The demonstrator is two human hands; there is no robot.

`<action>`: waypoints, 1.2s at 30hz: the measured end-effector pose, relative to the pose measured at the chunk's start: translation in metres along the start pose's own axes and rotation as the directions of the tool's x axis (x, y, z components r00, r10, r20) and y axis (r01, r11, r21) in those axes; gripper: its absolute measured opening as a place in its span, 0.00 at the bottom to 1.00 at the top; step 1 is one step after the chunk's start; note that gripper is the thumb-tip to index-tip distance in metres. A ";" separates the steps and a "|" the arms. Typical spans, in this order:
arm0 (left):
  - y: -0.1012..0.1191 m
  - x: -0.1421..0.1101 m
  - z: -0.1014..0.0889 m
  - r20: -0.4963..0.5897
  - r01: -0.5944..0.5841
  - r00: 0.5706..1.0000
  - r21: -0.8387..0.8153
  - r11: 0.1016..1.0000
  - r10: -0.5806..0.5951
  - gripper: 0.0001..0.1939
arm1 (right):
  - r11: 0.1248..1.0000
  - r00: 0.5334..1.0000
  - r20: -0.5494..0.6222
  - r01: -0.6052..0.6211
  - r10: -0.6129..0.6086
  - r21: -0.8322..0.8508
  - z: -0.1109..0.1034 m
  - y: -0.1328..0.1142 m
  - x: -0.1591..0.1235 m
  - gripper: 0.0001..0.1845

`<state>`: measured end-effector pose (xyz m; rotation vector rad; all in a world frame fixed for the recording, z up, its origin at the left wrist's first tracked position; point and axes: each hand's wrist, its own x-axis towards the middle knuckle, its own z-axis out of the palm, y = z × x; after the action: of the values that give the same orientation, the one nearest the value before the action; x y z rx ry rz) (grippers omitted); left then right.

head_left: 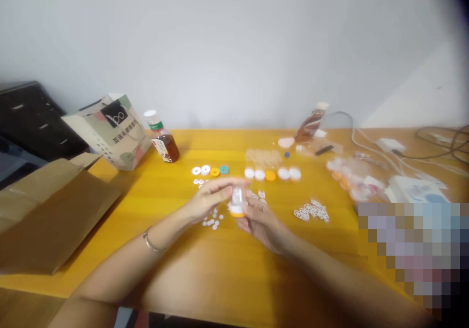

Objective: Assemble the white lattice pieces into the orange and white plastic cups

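Observation:
My left hand [208, 198] and my right hand [263, 219] are closed from both sides on a small clear container with an orange base [238, 203], held above the table. Something white shows inside it, too blurred to name. Behind my left hand lies a row of white, orange and teal ring-shaped lids [214, 171]. Small white discs [212, 222] are scattered below that hand. Beyond my right hand stand clear cups [264, 158] and a row of white and orange caps [270, 175]. White pieces with holes [312, 211] lie in a pile to the right.
The yellow table [205, 269] meets a wall. At left are a cardboard box [58, 210], a paper bag [113, 132] and a drink bottle [163, 140]. Another bottle [309, 125], a plastic bag of parts [353, 176] and cables [353, 127] are at right.

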<state>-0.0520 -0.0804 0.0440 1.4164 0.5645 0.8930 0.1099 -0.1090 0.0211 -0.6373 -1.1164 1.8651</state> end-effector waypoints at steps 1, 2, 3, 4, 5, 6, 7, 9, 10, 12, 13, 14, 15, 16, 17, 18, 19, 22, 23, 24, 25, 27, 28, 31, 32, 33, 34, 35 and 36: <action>0.000 0.001 0.001 -0.023 -0.006 1.000 0.009 1.000 0.006 0.19 | 0.998 0.998 -0.048 0.030 -0.033 -0.063 0.000 -0.001 0.001 0.13; -0.001 0.002 0.002 -0.071 -0.020 0.997 0.028 0.999 0.021 0.18 | 0.987 0.993 -0.093 0.060 -0.074 -0.146 0.000 -0.003 0.001 0.12; -0.001 0.002 0.003 -0.128 -0.035 0.991 0.048 0.998 0.041 0.17 | 0.975 0.987 -0.121 0.076 -0.104 -0.211 0.000 -0.004 0.002 0.11; -0.003 0.003 0.003 -0.173 -0.042 0.984 0.057 0.997 0.051 0.15 | 0.968 0.986 -0.124 0.079 -0.112 -0.240 0.000 -0.005 0.002 0.11; -0.004 0.003 0.004 -0.193 -0.038 0.980 0.048 0.998 0.047 0.14 | 0.971 0.990 -0.105 0.072 -0.097 -0.226 -0.001 -0.005 0.002 0.11; -0.006 0.003 0.005 -0.189 -0.025 0.982 0.018 1.000 0.028 0.13 | 0.984 0.995 -0.074 0.056 -0.070 -0.170 -0.001 -0.004 0.002 0.11; -0.008 0.003 0.005 -0.162 -0.005 0.987 -0.028 1.000 0.000 0.12 | 0.996 0.999 -0.040 0.033 -0.037 -0.088 -0.002 -0.002 0.001 0.12; -0.011 0.002 0.005 -0.082 0.037 0.995 -0.138 0.990 -0.049 0.14 | 0.998 1.000 -0.001 -0.030 0.030 0.064 -0.003 0.003 0.000 0.14; -0.012 0.003 0.004 -0.053 0.057 0.996 -0.177 0.982 -0.068 0.15 | 0.994 0.999 -0.011 -0.049 0.050 0.096 -0.004 0.005 0.000 0.14; -0.013 0.004 0.003 -0.048 0.071 0.996 -0.180 0.981 -0.081 0.18 | 0.999 0.996 -0.082 -0.031 0.035 0.040 -0.005 0.007 0.001 0.13; -0.014 0.005 0.002 -0.075 0.059 0.995 -0.148 0.987 -0.071 0.19 | 1.000 0.993 -0.121 -0.006 0.003 -0.029 -0.006 0.006 0.001 0.12; -0.015 0.006 0.002 -0.113 0.040 0.992 -0.108 0.993 -0.053 0.21 | 0.995 0.989 -0.148 0.016 -0.031 -0.100 -0.007 0.005 0.002 0.12; -0.016 0.007 0.001 -0.146 0.020 0.989 -0.076 0.997 -0.031 0.22 | 0.988 0.986 -0.158 0.030 -0.054 -0.153 -0.009 0.005 0.003 0.11; -0.018 0.007 0.001 -0.163 0.010 0.986 -0.061 0.998 -0.020 0.23 | 0.985 0.987 -0.151 0.034 -0.060 -0.169 -0.010 0.004 0.004 0.11; -0.020 0.008 0.001 -0.164 0.013 0.986 -0.067 0.998 -0.024 0.22 | 0.990 0.990 -0.131 0.026 -0.044 -0.141 -0.011 0.005 0.004 0.11; -0.022 0.008 0.002 -0.155 0.021 0.987 -0.092 0.996 -0.035 0.21 | 0.997 0.995 -0.103 0.008 -0.017 -0.079 -0.012 0.006 0.004 0.11; -0.023 0.007 0.002 -0.140 0.031 0.989 -0.130 0.991 -0.049 0.19 | 1.000 0.997 -0.072 -0.013 0.014 0.004 -0.012 0.007 0.004 0.12; -0.026 0.005 0.006 -0.080 0.067 0.993 -0.275 0.959 -0.092 0.20 | 0.969 0.997 0.005 -0.081 0.083 0.233 -0.009 0.012 0.001 0.12; -0.026 0.004 0.007 -0.059 0.076 0.993 -0.320 0.944 -0.100 0.20 | 0.955 0.996 0.019 -0.094 0.093 0.282 -0.008 0.013 -0.001 0.11; -0.026 0.003 0.009 -0.040 0.085 0.994 -0.359 0.930 -0.106 0.21 | 0.942 0.995 0.034 -0.104 0.098 0.318 -0.006 0.014 -0.002 0.12; -0.025 0.002 0.011 -0.026 0.086 0.994 -0.391 0.916 -0.104 0.21 | 0.931 0.993 0.052 -0.116 0.104 0.346 -0.004 0.015 -0.004 0.12; -0.023 0.000 0.016 -0.013 0.074 0.996 -0.439 0.896 -0.088 0.21 | 0.910 0.988 0.102 -0.146 0.115 0.388 0.000 0.015 -0.008 0.13; -0.022 -0.001 0.018 0.005 0.073 0.997 -0.458 0.886 -0.080 0.21 | 0.899 0.983 0.141 -0.168 0.120 0.404 0.002 0.016 -0.009 0.14; -0.019 -0.004 0.023 0.083 0.088 0.995 -0.488 0.869 -0.054 0.22 | 0.874 0.959 0.262 -0.220 0.111 0.434 0.006 0.015 -0.013 0.16; -0.017 -0.004 0.024 0.096 0.086 0.994 -0.486 0.870 -0.045 0.22 | 0.873 0.952 0.286 -0.226 0.104 0.433 0.006 0.014 -0.013 0.17; -0.016 -0.004 0.024 0.098 0.079 0.995 -0.479 0.874 -0.036 0.22 | 0.877 0.952 0.290 -0.220 0.098 0.427 0.007 0.013 -0.013 0.17; -0.014 -0.004 0.023 0.092 0.072 0.995 -0.464 0.883 -0.032 0.22 | 0.885 0.957 0.274 -0.205 0.093 0.417 0.006 0.012 -0.013 0.17; -0.013 -0.004 0.021 0.087 0.071 0.996 -0.442 0.894 -0.036 0.22 | 0.896 0.966 0.243 -0.182 0.086 0.405 0.005 0.011 -0.012 0.17; -0.011 -0.003 0.019 0.083 0.071 0.996 -0.411 0.909 -0.041 0.23 | 0.906 0.975 0.207 -0.157 0.079 0.392 0.004 0.010 -0.011 0.16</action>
<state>-0.0364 -0.0932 0.0343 1.0357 0.3321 0.8522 0.1083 -0.1226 0.0142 -0.2983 -0.7751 2.2155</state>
